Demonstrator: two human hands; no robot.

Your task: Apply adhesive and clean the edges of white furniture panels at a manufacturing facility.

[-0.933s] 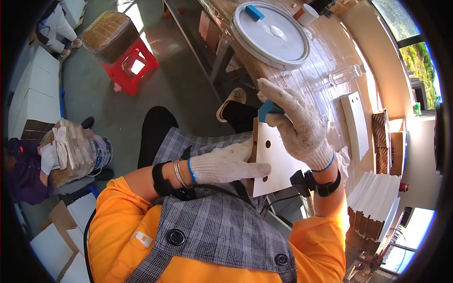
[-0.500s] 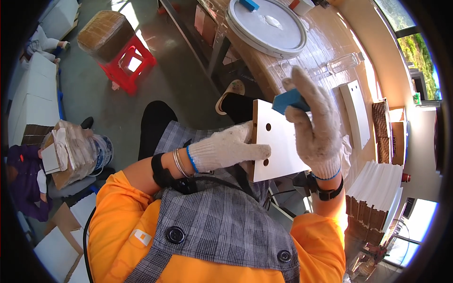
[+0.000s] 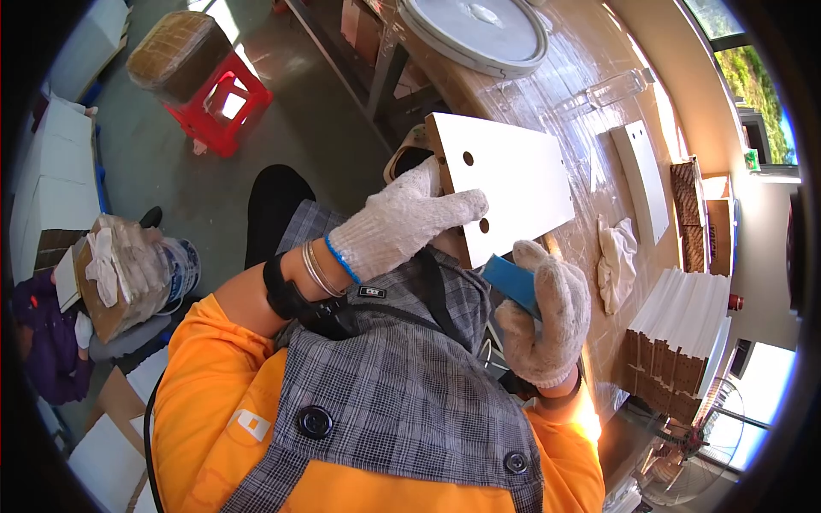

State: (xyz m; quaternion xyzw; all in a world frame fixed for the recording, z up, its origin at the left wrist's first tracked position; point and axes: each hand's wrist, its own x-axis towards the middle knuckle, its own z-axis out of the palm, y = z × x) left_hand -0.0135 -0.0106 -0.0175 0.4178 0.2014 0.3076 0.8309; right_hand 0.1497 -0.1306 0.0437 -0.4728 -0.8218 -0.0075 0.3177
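Note:
A white panel (image 3: 517, 179) with dark round holes and a brown left edge is held tilted in front of me. My left hand (image 3: 398, 218), in a cream knit glove, is closed on its left edge, with the thumb across the white face and the other fingers partly hidden beneath. A blue block (image 3: 511, 284), flat-sided like a sanding sponge, is gripped in my gloved right hand (image 3: 552, 312). It sits at the panel's near edge; whether it touches the panel I cannot tell.
On the plastic-covered workbench (image 3: 581, 158) are a round grey lid (image 3: 505, 38), a clear bottle (image 3: 611, 92), another white panel (image 3: 641, 179), a crumpled cloth (image 3: 616, 263) and a stack of panels (image 3: 680, 333). A red stool (image 3: 224, 111) stands far left, a fan (image 3: 697, 436) at lower right.
My right hand has moved with the blue block from the panel's far side to its near edge. The panel and my left hand sit higher in view. The view has shifted slightly.

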